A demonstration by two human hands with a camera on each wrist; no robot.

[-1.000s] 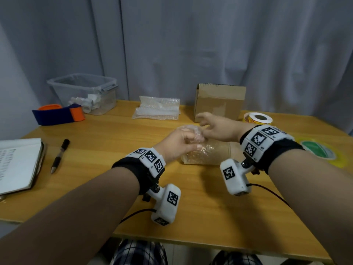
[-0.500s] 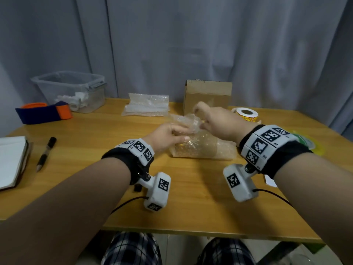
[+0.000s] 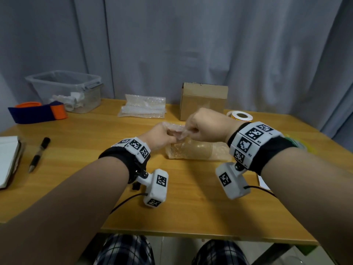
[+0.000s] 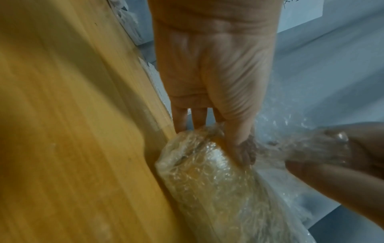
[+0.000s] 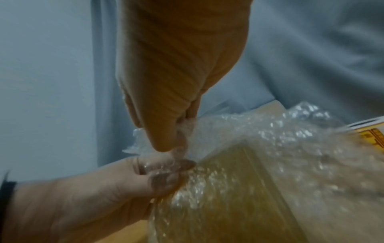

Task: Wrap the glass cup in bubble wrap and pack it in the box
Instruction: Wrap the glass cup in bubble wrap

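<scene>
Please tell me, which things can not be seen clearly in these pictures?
- Cup: all views, bubble wrap blurs it; its rim and base are unclear.
- Box: head view, only its front shows; open or closed, cannot tell.
- Left hand fingertips: head view, hidden behind the wrap.
- Right hand fingertips: head view, curled under; the wrist views are blurred.
- Notebook: head view, cut by the left edge.

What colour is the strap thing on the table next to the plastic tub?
The strap is dark blue with orange ends, clearest in the head view.
</scene>
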